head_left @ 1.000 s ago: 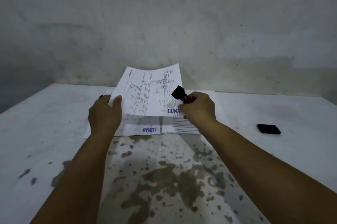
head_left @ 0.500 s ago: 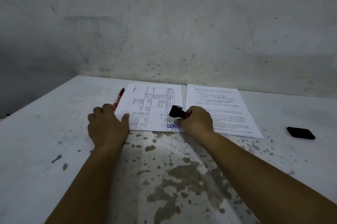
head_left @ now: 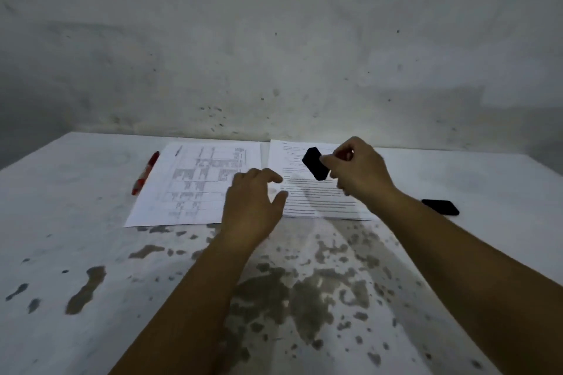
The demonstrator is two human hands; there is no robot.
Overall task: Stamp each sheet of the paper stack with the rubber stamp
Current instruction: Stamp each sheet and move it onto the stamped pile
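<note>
Both our hands have come up off the left sheet [head_left: 195, 185] — our right hand [head_left: 359, 170] pinches the rubber stamp [head_left: 315, 163] above the paper stack [head_left: 323, 201] by the bench's [head_left: 76, 222] far edge, while our left hand [head_left: 253, 204] hangs loose, holding nothing.

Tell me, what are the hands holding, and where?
The right hand pinches the black stamp at its near end, lifted above the right paper. The left hand holds nothing.

Black rubber stamp [head_left: 315, 163] raised above right paper stack [head_left: 320, 201], printed table sheet [head_left: 195, 188] lying flat beside it
</note>
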